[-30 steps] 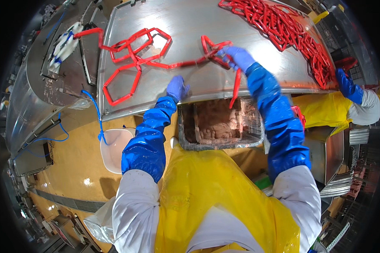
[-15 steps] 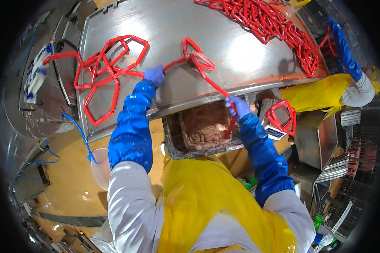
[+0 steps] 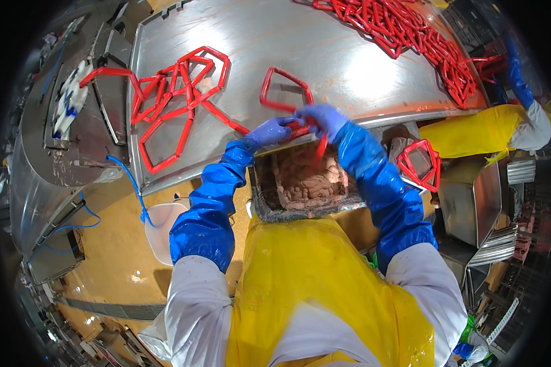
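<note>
A chain of red sausage links (image 3: 183, 137) lies in loops across the left part of the metal table and runs toward my hands. At the table's front edge, my gloved left hand (image 3: 269, 131) is closed on the chain. Just to its right, my gloved right hand (image 3: 324, 121) grips the same chain, and a blurred link (image 3: 319, 153) hangs below it. Beyond the hands, a loop of red links (image 3: 286, 88) rests on the table. The fingers partly hide the links between my hands. A bin of ground pink meat (image 3: 309, 183) stands below them.
At the far right of the metal table (image 3: 239, 55) lies a big heap of red links (image 3: 404, 43). A ring of links (image 3: 419, 164) rests on a scale. To the right, a co-worker's blue sleeve (image 3: 519, 76) reaches in. A machine (image 3: 70, 107) stands left.
My hands have come together from wide apart, the left moving right and the right moving left. More links have come onto the table from the left machine.
</note>
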Tool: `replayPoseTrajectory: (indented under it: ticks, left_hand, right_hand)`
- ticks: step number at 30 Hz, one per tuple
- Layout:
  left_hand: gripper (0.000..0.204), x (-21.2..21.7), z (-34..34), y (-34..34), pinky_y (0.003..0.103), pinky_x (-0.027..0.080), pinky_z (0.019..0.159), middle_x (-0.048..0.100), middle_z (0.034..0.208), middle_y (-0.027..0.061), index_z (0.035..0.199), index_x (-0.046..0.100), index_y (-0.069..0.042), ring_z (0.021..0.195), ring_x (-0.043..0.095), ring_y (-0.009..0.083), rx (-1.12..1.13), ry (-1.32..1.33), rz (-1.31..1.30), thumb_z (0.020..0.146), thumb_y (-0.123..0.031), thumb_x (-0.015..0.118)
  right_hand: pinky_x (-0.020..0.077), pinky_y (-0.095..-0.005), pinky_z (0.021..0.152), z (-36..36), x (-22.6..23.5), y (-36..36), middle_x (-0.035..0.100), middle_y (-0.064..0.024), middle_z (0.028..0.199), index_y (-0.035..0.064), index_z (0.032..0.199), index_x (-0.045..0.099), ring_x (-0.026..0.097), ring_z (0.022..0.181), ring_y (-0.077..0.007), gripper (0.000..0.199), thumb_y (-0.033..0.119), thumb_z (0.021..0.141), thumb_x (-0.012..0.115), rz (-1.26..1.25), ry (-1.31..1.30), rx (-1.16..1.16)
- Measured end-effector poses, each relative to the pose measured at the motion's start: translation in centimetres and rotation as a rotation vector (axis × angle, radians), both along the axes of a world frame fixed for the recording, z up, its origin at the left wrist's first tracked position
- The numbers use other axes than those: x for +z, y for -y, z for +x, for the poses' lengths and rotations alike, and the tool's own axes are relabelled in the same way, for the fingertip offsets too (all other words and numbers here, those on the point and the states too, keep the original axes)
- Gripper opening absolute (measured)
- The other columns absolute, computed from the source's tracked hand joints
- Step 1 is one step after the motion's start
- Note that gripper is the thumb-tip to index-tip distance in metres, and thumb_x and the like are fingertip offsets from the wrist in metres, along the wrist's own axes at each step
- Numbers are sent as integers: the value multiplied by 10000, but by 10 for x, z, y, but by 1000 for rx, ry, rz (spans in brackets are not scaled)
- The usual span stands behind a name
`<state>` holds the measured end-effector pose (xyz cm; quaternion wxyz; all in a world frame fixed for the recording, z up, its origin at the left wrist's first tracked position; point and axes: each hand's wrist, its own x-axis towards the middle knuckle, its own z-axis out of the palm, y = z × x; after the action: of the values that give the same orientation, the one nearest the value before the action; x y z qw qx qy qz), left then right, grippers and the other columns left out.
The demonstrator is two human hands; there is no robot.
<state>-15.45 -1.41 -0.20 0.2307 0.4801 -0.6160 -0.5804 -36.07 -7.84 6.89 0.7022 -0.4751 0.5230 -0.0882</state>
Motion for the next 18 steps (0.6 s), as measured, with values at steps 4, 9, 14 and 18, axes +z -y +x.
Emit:
replayPoseTrajectory:
  ticks: [4,9,14,18]
  left_hand:
    - [268,3,-18,-18,232,438,642,591,826,-41,962,620,-101,722,543,88,143,-563,424,951,-347,514]
    - [339,-4,-22,-23,240,408,500,547,629,-45,894,652,-156,521,502,103,255,-65,539,991,-438,490]
    - [427,22,-18,-32,288,471,554,681,784,36,972,703,-20,597,589,136,276,-20,286,977,-413,537]
    - [401,32,-10,-44,273,497,768,710,959,42,1149,674,18,877,605,91,358,134,1,965,-335,624]
  right_hand:
    - [299,-186,393,-3,-29,-49,561,53,675,139,937,656,435,476,-53,213,338,953,581,361,203,-87]
    - [449,-289,496,6,-89,-83,625,-38,715,116,1035,679,573,570,-180,301,367,981,522,65,43,-5]
    - [509,-505,839,-2,-120,-93,670,-245,1037,68,1197,647,642,977,-421,369,313,979,477,-767,-393,690]
    - [518,-467,899,12,6,-29,644,-243,1153,92,1405,470,629,1060,-402,537,105,876,560,-1021,-519,545]
